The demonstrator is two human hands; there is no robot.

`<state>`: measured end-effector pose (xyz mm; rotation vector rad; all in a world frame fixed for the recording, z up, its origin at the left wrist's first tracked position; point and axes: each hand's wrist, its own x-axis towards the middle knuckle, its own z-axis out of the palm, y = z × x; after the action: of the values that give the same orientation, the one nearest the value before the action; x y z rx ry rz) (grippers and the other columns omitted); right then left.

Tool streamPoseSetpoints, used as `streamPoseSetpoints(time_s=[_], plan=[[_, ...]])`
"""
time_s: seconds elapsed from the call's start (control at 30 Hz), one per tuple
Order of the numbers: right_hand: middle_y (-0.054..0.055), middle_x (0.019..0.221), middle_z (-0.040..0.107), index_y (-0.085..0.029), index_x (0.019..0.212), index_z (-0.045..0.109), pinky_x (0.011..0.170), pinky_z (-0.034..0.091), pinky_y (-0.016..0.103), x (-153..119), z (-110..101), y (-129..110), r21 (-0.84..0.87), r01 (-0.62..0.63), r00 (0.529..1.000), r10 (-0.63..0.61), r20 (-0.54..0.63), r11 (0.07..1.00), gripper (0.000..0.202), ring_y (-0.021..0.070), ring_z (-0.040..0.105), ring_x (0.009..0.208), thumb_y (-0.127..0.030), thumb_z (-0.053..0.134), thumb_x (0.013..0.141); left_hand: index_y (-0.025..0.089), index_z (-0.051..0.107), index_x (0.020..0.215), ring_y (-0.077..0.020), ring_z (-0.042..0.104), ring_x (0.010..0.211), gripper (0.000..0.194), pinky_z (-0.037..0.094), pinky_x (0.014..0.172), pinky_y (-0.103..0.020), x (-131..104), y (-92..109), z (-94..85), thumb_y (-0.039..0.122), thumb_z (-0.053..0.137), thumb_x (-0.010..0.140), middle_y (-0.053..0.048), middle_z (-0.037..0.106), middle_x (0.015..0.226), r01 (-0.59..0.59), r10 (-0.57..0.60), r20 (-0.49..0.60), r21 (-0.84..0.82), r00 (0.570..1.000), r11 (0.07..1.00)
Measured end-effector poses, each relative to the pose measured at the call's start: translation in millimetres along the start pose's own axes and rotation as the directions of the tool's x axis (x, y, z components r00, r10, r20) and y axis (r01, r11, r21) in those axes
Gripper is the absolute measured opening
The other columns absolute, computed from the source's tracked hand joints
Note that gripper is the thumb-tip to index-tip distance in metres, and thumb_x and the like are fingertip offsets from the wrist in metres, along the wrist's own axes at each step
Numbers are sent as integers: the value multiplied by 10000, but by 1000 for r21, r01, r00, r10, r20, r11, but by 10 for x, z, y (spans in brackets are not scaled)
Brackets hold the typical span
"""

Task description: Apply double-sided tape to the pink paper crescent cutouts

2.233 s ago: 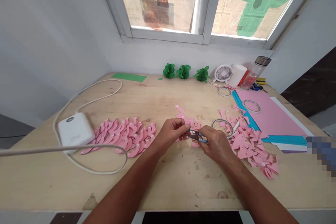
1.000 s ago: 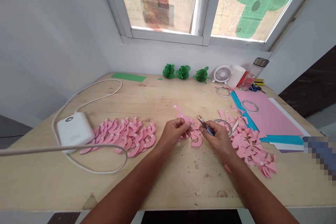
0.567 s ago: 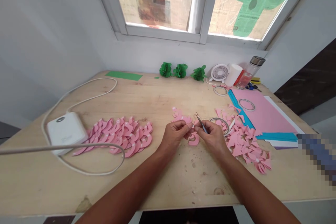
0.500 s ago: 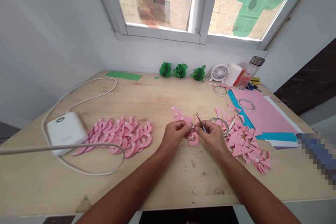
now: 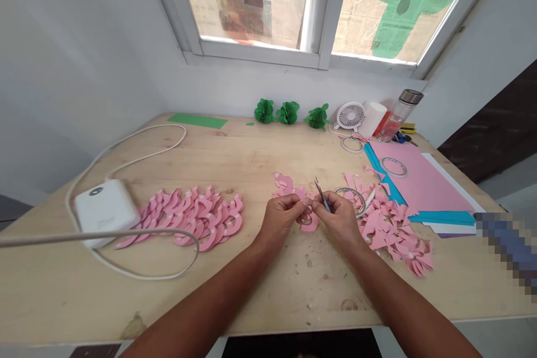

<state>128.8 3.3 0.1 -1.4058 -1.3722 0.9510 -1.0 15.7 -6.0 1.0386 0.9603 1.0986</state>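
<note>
The left hand's (image 5: 282, 218) fingers are pinching pink cut paper (image 5: 309, 225); the right hand's (image 5: 339, 217) fingers are grasping scissors (image 5: 323, 196).

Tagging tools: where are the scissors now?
Head view, just right of centre: the scissors are in the right hand, tips toward the window, left of the ring by the pink scraps.

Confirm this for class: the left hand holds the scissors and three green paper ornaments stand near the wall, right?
The side is wrong: the head view shows the right hand holding the scissors; three green paper ornaments do stand near the wall.
</note>
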Motion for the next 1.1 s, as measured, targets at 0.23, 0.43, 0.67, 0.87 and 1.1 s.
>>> streamPoseSetpoints(time_s=[0.23,0.43,0.67,0.87,1.1], plan=[[-25,577,483,-157,661,529,502,343,206,20,-34,14,0,-1,1000,1,15,1000,134,98,437,545,-287,525,696,130,644,595,-113,528,488,287,408,476,-212,-1,43,-23,387,596,713,-34,604,529,-32,23,90,103,996,994],[-33,573,461,-162,658,520,506,334,206,16,-42,-4,32,-19,997,17,71,999,122,95,420,546,-278,528,697,134,644,621,-109,523,488,246,394,457,-200,-8,53,-42,342,572,730,-28,605,530,-60,48,69,185,996,981],[-38,563,451,-168,644,526,493,319,207,2,-66,-39,-19,1,998,1,65,1000,138,93,412,533,-291,532,706,127,617,589,-99,501,468,253,379,435,-199,8,82,-81,326,544,726,-40,610,552,-69,59,65,174,996,982],[21,783,585,-173,728,578,628,398,234,7,-90,-34,-73,195,981,-193,24,978,86,140,532,720,-247,536,719,144,580,575,-90,486,436,234,350,412,-185,4,47,-74,312,526,729,-19,600,526,-14,-24,170,219,985,976],[-16,633,526,-164,720,593,509,348,207,-10,-78,-27,-117,191,977,-177,122,975,83,99,456,560,-230,545,710,155,539,533,-79,430,414,237,310,424,-187,-28,85,-74,251,485,742,23,532,460,-101,3,254,374,967,922]])
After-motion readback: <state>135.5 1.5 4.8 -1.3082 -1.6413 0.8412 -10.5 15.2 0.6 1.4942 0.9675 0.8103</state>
